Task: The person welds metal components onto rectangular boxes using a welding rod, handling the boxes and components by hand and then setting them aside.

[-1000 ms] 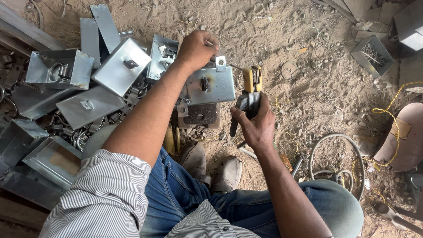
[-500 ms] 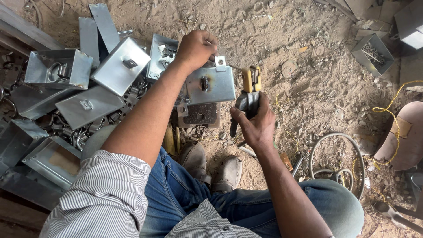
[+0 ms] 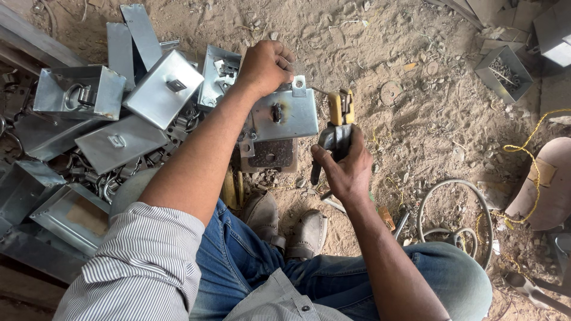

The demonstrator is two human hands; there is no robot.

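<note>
A seated person's left hand (image 3: 266, 64) is closed in a fist over the top edge of one shiny rectangular sheet-metal box (image 3: 284, 114), which sits on a small dark block (image 3: 272, 154) on the sandy ground (image 3: 416, 71). The right hand (image 3: 344, 169) wraps tightly around one yellow-tipped grey welding electrode holder (image 3: 336, 128) just right of the box. About eight similar metal boxes (image 3: 107, 107) lie heaped to the left, and two dusty shoes (image 3: 285, 223) show below.
</note>
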